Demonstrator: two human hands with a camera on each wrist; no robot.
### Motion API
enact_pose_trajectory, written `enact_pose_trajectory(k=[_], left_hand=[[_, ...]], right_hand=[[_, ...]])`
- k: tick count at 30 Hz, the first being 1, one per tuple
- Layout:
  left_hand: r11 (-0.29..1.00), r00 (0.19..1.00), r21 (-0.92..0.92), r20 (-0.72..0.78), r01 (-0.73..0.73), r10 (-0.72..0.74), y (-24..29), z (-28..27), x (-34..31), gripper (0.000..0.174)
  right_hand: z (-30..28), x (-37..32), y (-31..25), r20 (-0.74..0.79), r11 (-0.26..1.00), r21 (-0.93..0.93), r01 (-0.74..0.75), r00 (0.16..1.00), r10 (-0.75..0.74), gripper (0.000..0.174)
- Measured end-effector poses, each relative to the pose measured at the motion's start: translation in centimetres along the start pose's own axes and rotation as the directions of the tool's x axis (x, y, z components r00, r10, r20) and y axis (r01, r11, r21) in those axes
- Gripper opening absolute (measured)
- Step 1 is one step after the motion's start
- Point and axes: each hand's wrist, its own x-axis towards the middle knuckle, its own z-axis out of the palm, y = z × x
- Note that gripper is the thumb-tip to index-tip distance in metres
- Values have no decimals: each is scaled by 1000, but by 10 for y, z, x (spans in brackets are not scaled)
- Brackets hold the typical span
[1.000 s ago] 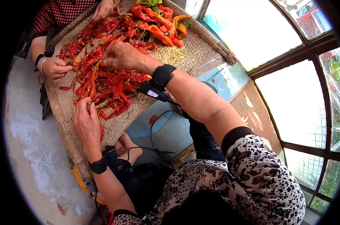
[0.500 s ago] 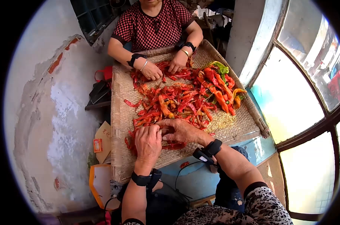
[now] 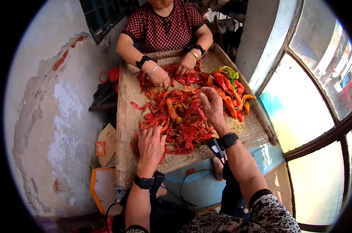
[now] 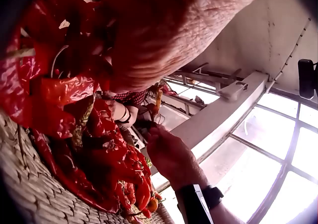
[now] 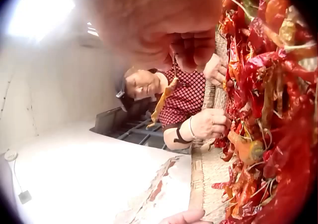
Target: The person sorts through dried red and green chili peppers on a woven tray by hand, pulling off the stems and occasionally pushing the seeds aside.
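My right hand (image 3: 214,108) is raised above the right side of a heap of dried red chili peppers (image 3: 189,134). Between thumb and fingers it pinches the thin stem of a shrivelled yellow-orange chili pepper (image 5: 163,102), which hangs free in the right wrist view. My left hand (image 3: 150,145) rests at the heap's near left edge, fingers extended over the peppers; its fingertips are partly hidden. Wrinkled red peppers (image 4: 94,159) lie close beneath it in the left wrist view. The heap is spread on a woven tray (image 3: 125,116).
Across the tray a person (image 3: 164,29) has both hands in the far peppers. Fresher orange and green peppers (image 3: 230,93) lie at the right, beside scattered pale seeds (image 3: 236,125). A windowed wall (image 3: 308,105) stands right, a peeling wall (image 3: 63,116) left. A cable (image 3: 182,186) hangs below.
The head view has tilted up since a second ago. My hands were close together at the heap's near edge; the right has since moved away and rightward, while the left has stayed nearly in place.
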Motion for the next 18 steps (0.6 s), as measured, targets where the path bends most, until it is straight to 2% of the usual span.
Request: enact_pose_trajectory(k=[1, 3, 4, 5, 6, 7, 9, 10, 11, 13, 16, 18], left_hand=[[999, 999, 41, 46, -5, 3, 0, -2, -1, 35], [998, 998, 70, 60, 0, -4, 0, 1, -6, 29], [998, 996, 65, 90, -5, -1, -3, 7, -7, 27], [998, 993, 58, 117, -14, 7, -5, 10, -5, 25], [999, 996, 32, 82, -33, 31, -2, 6, -3, 19], [999, 997, 44, 80, -17, 14, 2, 3, -3, 19], [995, 994, -85, -98, -55, 47, 8, -1, 3, 16], [991, 980, -95, -185, -89, 70, 9, -1, 4, 15], [992, 980, -84, -182, -96, 79, 11, -2, 5, 15], [963, 958, -186, -246, -194, 145, 14, -3, 4, 18], [959, 962, -194, -222, -205, 161, 16, -5, 5, 21], [956, 969, -227, -205, -185, 139, 15, -5, 4, 23]], right_hand=[[-7, 0, -10, -45, 987, -150, 56, 997, -63, 37], [-7, -3, 10, -13, 862, -478, 168, 980, -198, 42], [-9, -9, 0, 172, 870, -465, 162, 981, -90, 42], [-3, -16, -11, 186, 877, -450, 169, 978, -93, 42], [4, -24, -21, 380, 916, -340, 214, 922, -75, 43], [11, -33, -30, 558, 947, -220, 235, 826, -75, 44], [23, -48, -44, 673, 949, -75, 308, 718, -179, 46], [31, -55, -45, 652, 954, -56, 294, 734, -188, 47], [35, -60, -46, 603, 943, 1, 332, 752, -265, 42], [37, -61, -45, 667, 939, -31, 344, 707, -237, 34], [37, -58, -43, 692, 916, -90, 390, 686, -224, 24], [34, -55, -43, 675, 927, -68, 368, 701, -229, 20]])
